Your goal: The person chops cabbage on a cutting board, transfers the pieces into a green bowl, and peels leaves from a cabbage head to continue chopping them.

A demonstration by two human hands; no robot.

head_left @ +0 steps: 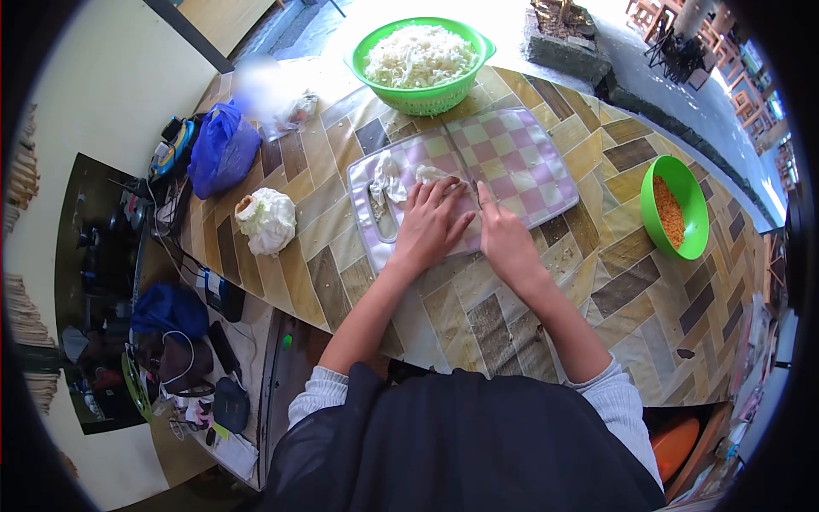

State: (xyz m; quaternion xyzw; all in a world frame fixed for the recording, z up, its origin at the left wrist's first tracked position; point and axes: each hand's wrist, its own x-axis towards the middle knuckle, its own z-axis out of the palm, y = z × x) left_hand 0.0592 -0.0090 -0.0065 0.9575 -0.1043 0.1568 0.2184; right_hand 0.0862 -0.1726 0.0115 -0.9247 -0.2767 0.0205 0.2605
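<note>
A pink-and-white checkered cutting board (546,183) lies on the table in front of me. My right hand (505,239) is closed around the handle of a knife (458,152), whose thin blade points away across the board. Just left of the blade, my left hand (431,224) holds down a pale piece of cabbage (433,173) with its fingertips. More loose cabbage leaves (388,179) lie by the board's handle slot. Left of the board sits a partly stripped cabbage head (271,226), its cut brownish stem facing up and left.
Beyond the board stands a green colander (418,101) heaped with shredded cabbage. A green bowl (693,209) of orange crumbly food is at the right. A blue plastic bag (223,154) and a clear bag (290,111) are at the left, on the patterned tabletop (631,282).
</note>
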